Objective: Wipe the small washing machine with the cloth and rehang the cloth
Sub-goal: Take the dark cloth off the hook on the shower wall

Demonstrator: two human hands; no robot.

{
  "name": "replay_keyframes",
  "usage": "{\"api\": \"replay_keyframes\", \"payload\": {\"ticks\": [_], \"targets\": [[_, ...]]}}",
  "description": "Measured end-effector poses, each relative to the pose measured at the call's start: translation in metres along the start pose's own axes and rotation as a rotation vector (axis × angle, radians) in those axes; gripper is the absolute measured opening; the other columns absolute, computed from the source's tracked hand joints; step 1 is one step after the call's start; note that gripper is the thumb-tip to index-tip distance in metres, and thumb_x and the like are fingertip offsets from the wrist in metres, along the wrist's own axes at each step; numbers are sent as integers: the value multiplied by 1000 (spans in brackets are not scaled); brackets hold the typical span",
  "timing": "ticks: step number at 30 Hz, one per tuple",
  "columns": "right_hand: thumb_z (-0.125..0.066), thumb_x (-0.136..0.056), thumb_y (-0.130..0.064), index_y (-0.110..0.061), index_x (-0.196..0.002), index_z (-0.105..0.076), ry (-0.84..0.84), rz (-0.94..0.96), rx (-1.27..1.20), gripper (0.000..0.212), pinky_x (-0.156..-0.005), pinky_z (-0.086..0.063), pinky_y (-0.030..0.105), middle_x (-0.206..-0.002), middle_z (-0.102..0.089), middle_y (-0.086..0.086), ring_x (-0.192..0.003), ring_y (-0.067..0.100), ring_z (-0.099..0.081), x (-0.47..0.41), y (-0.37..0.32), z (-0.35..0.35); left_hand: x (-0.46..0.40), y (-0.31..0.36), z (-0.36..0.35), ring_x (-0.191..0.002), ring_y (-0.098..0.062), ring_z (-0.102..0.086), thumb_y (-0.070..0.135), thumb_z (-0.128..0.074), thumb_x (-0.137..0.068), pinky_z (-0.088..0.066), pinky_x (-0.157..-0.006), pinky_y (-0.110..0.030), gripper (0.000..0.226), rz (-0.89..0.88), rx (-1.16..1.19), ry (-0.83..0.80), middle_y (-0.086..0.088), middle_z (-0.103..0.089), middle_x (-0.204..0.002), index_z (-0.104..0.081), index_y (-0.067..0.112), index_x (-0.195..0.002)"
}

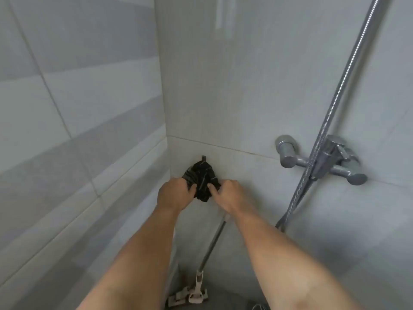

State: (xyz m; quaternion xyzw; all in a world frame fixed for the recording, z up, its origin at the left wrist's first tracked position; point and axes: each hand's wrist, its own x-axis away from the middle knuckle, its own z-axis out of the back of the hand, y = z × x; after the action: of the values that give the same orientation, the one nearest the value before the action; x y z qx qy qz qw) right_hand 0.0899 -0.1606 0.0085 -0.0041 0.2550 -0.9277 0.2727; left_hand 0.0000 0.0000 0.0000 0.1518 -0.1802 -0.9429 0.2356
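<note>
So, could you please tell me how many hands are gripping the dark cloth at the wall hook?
2: the left hand grips the crumpled black cloth on its left side, the right hand on its right, below the small dark wall hook.

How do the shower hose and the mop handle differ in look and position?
The shower hose is ribbed, shiny metal and runs past the shower mixer tap; the mop handle is a smooth, straight pole. The hose hangs to the right; the handle leans below the dark cloth. Both are grey and slanted.
</note>
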Motion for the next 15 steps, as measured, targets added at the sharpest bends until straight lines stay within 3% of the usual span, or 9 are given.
{"api": "replay_keyframes", "payload": {"ticks": [3,7,11,15], "targets": [[-54,-96,-49,-12,-86,-72,32,-12,-34,42,-61,-54,32,-83,-74,9,-75,28,-69,-19,-1,-6,-20,-4,-7,-61,-22,-59,42,-58,-100,-33,-48,-28,48,43,25,8,4,-52,-61,-48,18,-59],[-57,-94,-49,-13,-89,-72,55,-29,-12,39,-58,-50,30,-85,-73,7,-74,26,-68,-36,-5,-15,-38,-1,-7,-70,-26,-67,43,-60,-98,-45,-56,-30,40,90,61,-39,-2,-62,-72,-68,10,-78],[-60,-94,-44,-14,-90,-71,56,-29,-56,31,-61,-59,38,-85,-73,6,-71,23,-68,-48,-5,-29,-57,-3,-17,-65,-24,-65,32,-61,-99,-41,-52,-28,40,115,192,-57,1,-61,-66,-57,17,-62],[-60,-96,-32,-14,-95,-71,68,-7,-81,21,-64,-57,37,-92,-75,9,-78,28,-70,-55,-5,-37,-67,1,-21,-62,-23,-61,21,-60,-99,-34,-47,-26,41,145,279,-43,-2,-61,-63,-55,19,-59]]}}
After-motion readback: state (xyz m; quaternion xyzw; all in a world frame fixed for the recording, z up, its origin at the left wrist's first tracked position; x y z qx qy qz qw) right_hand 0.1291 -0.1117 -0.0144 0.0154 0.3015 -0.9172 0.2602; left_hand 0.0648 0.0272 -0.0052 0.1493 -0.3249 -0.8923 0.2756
